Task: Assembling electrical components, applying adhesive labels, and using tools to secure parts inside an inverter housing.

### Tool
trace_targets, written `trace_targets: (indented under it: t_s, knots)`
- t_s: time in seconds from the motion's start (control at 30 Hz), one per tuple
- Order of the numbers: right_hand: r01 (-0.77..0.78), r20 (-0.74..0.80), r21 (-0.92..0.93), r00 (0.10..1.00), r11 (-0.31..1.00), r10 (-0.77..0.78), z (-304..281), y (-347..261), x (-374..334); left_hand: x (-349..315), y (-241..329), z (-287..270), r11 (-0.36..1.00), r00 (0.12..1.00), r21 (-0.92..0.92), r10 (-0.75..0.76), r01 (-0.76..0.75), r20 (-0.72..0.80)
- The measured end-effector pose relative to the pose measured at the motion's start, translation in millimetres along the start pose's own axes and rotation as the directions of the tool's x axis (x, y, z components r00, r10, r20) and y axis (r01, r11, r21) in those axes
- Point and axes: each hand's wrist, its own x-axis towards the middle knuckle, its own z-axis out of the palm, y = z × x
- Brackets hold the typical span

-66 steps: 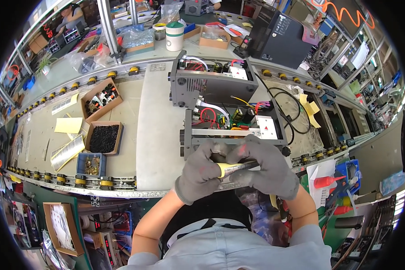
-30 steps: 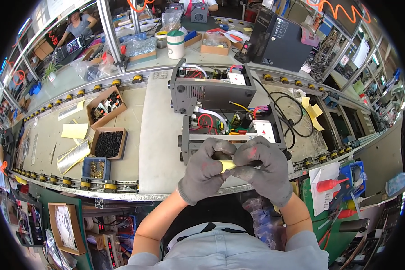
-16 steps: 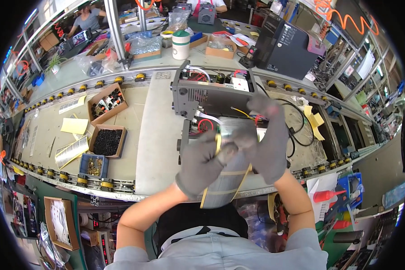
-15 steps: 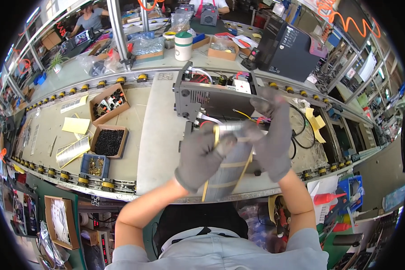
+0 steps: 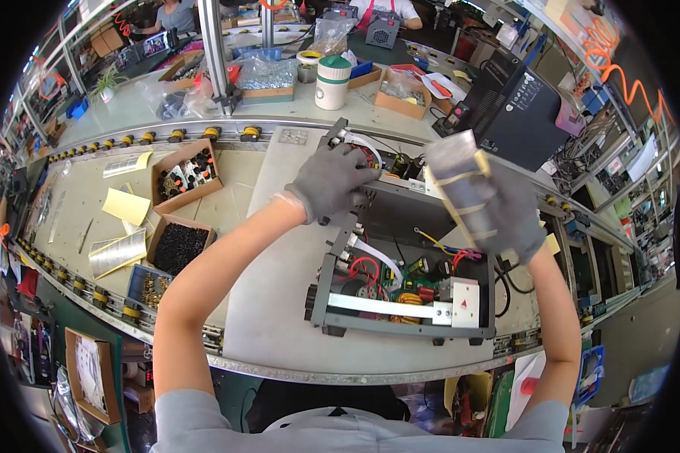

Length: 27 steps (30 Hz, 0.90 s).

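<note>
My left hand [image 5: 329, 181], in a grey glove, lies on the front end of the far metal casing [image 5: 423, 215], its fingers curled over the edge. My gloved right hand [image 5: 515, 220] grips a curled label sheet [image 5: 459, 181], silvery grey with yellow strips, raised over the right part of that casing; motion blurs it. Nearer to me stands an open-topped device [image 5: 389, 306] with a dark frame, green circuit boards, red wires and a pale metal bar along its side. A yellow wire [image 5: 431, 240] sticks up between the two units.
Left of the grey work board [image 5: 268, 302] are a box of black screws [image 5: 180, 248], a box of small parts [image 5: 189, 177], a blue bin [image 5: 148, 287] and yellow-backed label sheets [image 5: 121, 253]. Behind the roller rail stand a white jar with a green lid [image 5: 332, 83] and a black machine [image 5: 517, 113].
My left hand has left the label sheet and moved up to the far casing. My right hand has lifted the sheet up and right, uncovering the near device. The view has shifted slightly.
</note>
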Motion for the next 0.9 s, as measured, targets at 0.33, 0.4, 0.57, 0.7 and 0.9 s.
trace_targets:
  t_s: [0.33, 0.4, 0.57, 0.7, 0.9]
  knots:
    - [0.183, 0.432, 0.001, 0.887, 0.983, -0.165, 83.0, -29.2, 52.0, 54.9, -45.1, 46.2, 0.976, 0.986, -0.140, -0.161, 0.164, 0.035]
    - [0.128, 0.430, 0.076, 0.891, 0.989, -0.149, 107.1, -13.8, 46.9, 64.5, -61.5, 48.5, 0.956, 0.987, -0.243, -0.155, 0.163, 0.051]
    - [-0.048, 0.482, 0.180, 0.875, 0.983, -0.045, 150.6, 11.9, 30.6, 67.6, -73.7, 51.0, 0.911, 0.988, -0.384, -0.126, 0.151, 0.091]
    - [-0.122, 0.481, 0.112, 0.875, 0.986, 0.054, 158.7, 19.7, 33.1, 66.3, -71.2, 49.8, 0.917, 0.984, -0.360, -0.143, 0.173, 0.108]
    - [-0.177, 0.499, 0.052, 0.857, 0.983, 0.128, 156.7, 29.0, 30.2, 66.4, -70.7, 48.0, 0.938, 0.986, -0.307, -0.136, 0.159, 0.094]
